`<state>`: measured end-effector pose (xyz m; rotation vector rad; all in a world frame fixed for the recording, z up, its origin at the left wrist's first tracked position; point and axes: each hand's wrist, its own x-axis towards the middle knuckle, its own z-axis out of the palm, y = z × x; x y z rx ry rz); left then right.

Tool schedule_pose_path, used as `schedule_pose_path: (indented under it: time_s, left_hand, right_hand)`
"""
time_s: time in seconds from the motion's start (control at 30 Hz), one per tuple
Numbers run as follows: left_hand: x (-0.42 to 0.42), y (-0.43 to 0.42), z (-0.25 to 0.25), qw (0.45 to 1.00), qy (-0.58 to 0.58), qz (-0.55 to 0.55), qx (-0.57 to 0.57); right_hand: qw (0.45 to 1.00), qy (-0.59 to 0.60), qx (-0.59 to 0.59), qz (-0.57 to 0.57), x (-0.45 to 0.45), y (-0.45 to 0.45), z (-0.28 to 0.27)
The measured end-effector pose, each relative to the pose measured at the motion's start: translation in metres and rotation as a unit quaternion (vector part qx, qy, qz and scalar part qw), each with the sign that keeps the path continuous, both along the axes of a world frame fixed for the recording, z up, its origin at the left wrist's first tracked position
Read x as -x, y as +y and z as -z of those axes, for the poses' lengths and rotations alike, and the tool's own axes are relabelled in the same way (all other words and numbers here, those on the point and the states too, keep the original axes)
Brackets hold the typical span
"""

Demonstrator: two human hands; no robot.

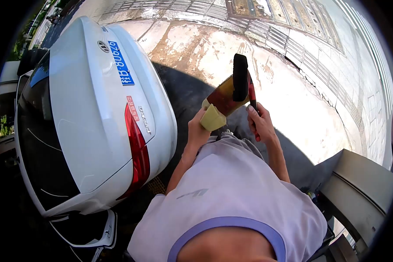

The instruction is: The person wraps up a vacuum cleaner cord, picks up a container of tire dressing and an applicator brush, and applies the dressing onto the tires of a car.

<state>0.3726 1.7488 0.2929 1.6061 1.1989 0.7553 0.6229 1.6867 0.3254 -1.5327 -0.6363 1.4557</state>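
My left hand (198, 126) is closed on a pale yellow piece (213, 118), which looks like a folded cloth or sponge. Against its far side is a shiny amber-and-red object (225, 97), whose kind I cannot make out. In my right hand (262, 122) is a brush (240, 77) with a red and black handle and a dark, fuzzy-looking head. The fingers wrap round the handle, and the head points away from me, in front of the amber object. Whether the head touches that object cannot be seen.
A white car (87, 100) stands close on my left, with its red tail light (137, 153) near my left arm. A grey panel or cabinet (358, 192) is at the lower right. Beyond the shadow lies sunlit, stained concrete (301, 105) with grates.
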Motion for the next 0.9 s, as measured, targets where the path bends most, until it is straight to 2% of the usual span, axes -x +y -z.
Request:
schedule_pose_path:
  time_s: [0.2,0.37,0.57,0.7,0.77,0.9]
  left_hand:
    - [0.012,0.145,0.008,0.995,0.059,0.017,-0.083]
    - [0.009,0.256,0.015,0.996,0.066,-0.008,-0.059]
    - [-0.014,0.394,0.033,0.995,0.052,-0.085,0.0]
    - [-0.008,0.47,0.048,0.985,0.076,-0.149,0.037]
    - [-0.012,0.507,0.033,0.977,0.085,-0.188,0.059]
    - [0.002,0.59,0.053,0.97,0.028,-0.241,0.029]
  right_hand:
    - [0.999,0.019,0.014,0.036,0.011,0.111,0.004]
    - [0.999,0.024,0.018,0.012,-0.002,0.232,0.018]
    - [0.997,-0.021,0.012,-0.078,-0.028,0.422,0.045]
    - [0.986,0.008,-0.038,-0.16,-0.027,0.558,0.032]
    - [0.974,-0.034,-0.043,-0.219,-0.02,0.624,0.009]
    - [0.945,-0.059,-0.038,-0.319,0.005,0.743,0.008]
